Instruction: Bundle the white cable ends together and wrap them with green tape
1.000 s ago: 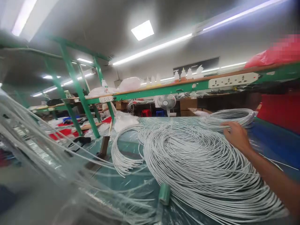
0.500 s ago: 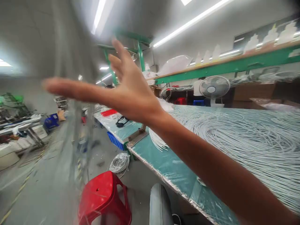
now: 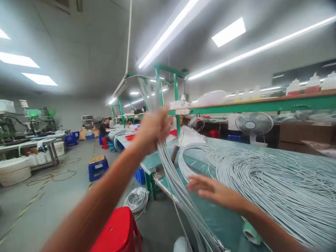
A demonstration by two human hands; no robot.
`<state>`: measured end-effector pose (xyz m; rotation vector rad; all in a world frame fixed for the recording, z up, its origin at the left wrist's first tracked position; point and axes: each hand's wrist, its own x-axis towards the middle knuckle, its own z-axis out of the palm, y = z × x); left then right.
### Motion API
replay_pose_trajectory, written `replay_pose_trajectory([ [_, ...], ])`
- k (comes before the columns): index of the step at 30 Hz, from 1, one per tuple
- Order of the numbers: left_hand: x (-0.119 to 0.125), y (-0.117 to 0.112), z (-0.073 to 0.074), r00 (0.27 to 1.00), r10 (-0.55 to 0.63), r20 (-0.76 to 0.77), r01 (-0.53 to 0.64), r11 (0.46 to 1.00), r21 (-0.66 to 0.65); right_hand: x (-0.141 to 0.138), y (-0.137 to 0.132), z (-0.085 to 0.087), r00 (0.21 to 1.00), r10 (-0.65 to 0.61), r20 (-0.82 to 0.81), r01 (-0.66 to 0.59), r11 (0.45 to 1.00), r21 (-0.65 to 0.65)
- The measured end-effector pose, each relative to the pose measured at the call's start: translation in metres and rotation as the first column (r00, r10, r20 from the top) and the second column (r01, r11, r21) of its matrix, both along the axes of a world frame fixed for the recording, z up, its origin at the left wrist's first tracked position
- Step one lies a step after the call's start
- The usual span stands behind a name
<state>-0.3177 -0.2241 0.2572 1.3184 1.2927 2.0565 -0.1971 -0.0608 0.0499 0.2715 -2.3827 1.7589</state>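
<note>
My left hand point(image 3: 154, 129) is raised ahead of me, closed round a bundle of grey-white cables point(image 3: 170, 168). The bundle's short ends stick up blurred above the fist, and its long part hangs down across the table's front edge. My right hand point(image 3: 206, 189) hovers over the table beside the bundle, fingers stretched out and nothing in them. Under and beyond it, a big coiled heap of the same cable point(image 3: 262, 171) lies on the green tabletop point(image 3: 220, 213).
A red stool point(image 3: 118, 229) stands at the lower left, with a cable coil point(image 3: 136, 200) on the floor behind it. A metal fixture point(image 3: 168, 162) sits at the table corner. A fan point(image 3: 254, 124) and a green roll point(image 3: 251, 232) are on the table. A person point(image 3: 105, 126) sits far off.
My left hand has come into clear view gripping the cable bundle. My right hand has dropped from high in the view to low over the table. The view has shifted.
</note>
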Motion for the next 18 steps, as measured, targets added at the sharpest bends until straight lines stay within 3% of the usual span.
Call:
replay_pose_trajectory([
  [1, 0.005, 0.009, -0.016, 0.999, -0.008, -0.033, 0.008, 1.0, 0.002, 0.008, 0.016, 0.006, 0.993, -0.111, -0.032, 0.111, 0.994, 0.008],
  [3, 0.02, 0.033, -0.059, 0.992, -0.029, -0.122, 0.026, 0.999, -0.026, 0.03, 0.042, 0.036, 0.929, -0.304, -0.213, 0.307, 0.952, -0.018],
  [5, 0.042, 0.059, -0.105, 0.956, -0.1, -0.275, 0.084, 0.994, -0.07, 0.058, 0.054, 0.08, 0.767, -0.43, -0.477, 0.462, 0.885, -0.055],
  [8, 0.073, 0.089, -0.153, 0.933, -0.203, -0.298, 0.181, 0.978, -0.101, 0.092, 0.046, 0.147, 0.611, -0.405, -0.68, 0.604, 0.794, 0.07],
  [10, 0.085, 0.1, -0.167, 0.936, -0.218, -0.275, 0.192, 0.974, -0.117, 0.103, 0.033, 0.177, 0.642, -0.322, -0.696, 0.663, 0.688, 0.294],
  [12, 0.09, 0.107, -0.169, 0.936, -0.218, -0.276, 0.184, 0.972, -0.147, 0.103, 0.019, 0.188, 0.745, -0.256, -0.616, 0.638, 0.545, 0.544],
  [15, 0.093, 0.112, -0.165, 0.936, -0.178, -0.303, 0.125, 0.975, -0.186, 0.09, 0.004, 0.175, 0.866, -0.211, -0.454, 0.5, 0.411, 0.762],
  [18, 0.096, 0.114, -0.161, 0.933, -0.119, -0.339, 0.053, 0.979, -0.196, 0.076, -0.003, 0.157, 0.904, -0.203, -0.375, 0.423, 0.301, 0.855],
])
